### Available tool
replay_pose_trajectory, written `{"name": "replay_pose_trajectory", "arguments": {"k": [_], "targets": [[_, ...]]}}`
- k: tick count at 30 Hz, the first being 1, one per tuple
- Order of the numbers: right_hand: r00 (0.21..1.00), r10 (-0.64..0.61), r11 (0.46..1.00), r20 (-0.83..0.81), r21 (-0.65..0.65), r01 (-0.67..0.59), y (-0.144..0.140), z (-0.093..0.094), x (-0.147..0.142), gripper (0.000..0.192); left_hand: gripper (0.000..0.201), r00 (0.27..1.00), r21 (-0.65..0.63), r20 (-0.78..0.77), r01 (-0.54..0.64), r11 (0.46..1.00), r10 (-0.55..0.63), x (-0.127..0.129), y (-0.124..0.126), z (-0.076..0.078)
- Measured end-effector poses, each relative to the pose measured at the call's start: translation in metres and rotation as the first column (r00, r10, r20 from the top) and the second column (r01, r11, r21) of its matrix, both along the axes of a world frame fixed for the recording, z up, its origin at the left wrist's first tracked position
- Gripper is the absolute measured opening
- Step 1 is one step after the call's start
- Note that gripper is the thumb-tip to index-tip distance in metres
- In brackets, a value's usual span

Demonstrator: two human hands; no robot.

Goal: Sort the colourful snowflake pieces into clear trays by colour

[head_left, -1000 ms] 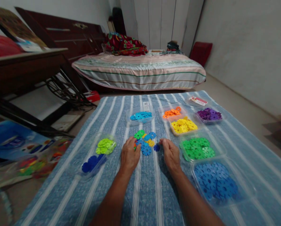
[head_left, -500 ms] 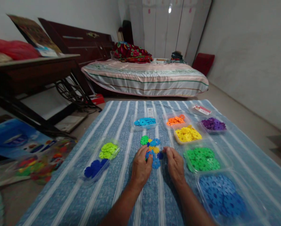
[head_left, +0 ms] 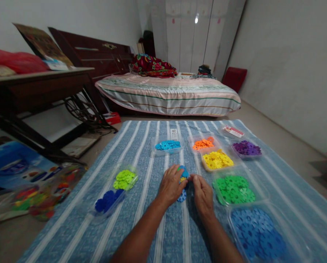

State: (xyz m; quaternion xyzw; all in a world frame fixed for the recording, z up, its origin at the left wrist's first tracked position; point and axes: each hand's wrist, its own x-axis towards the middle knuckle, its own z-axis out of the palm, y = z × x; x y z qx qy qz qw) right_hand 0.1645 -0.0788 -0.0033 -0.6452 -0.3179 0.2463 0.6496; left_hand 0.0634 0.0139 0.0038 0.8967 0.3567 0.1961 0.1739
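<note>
Between my hands, on the striped cloth, is a joined cluster of plastic flower-shaped discs, blue, yellow and other colours. My left hand lies over the cluster from the left, its fingers curled round it and covering most of it. From the right, my right hand pinches with thumb and forefinger at the cluster's edge, at a dark blue flower disc that is mostly hidden. Nearest beyond them stands a clear tub of light blue discs.
To the right stand clear tubs of orange, yellow, purple, green and blue discs. At left a tub holds lime green and dark blue discs. A bed stands beyond the table.
My left hand has shifted up and right and now covers more of the cluster, including the green disc's former place. My right hand stays close at the right edge. The view has tilted slightly.
</note>
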Motion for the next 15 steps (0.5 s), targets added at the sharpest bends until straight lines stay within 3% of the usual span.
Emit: {"name": "replay_pose_trajectory", "arguments": {"k": [6,9,15], "targets": [[0.999,-0.032,0.999,-0.019,0.023,0.033,0.001,-0.002,0.000,0.049,0.031,0.968,-0.144,0.247,0.071,0.987,-0.034,-0.014,-0.024,-0.004],[1.000,-0.023,1.000,-0.020,0.009,0.024,0.001,-0.004,0.001,0.049,0.030,0.931,-0.277,0.353,0.004,0.961,0.098,-0.021,-0.027,-0.003],[1.000,-0.005,0.999,-0.009,-0.040,0.005,0.000,-0.007,0.002,0.049,0.027,0.848,-0.437,0.417,-0.127,0.890,0.326,-0.027,-0.016,0.001]]}}
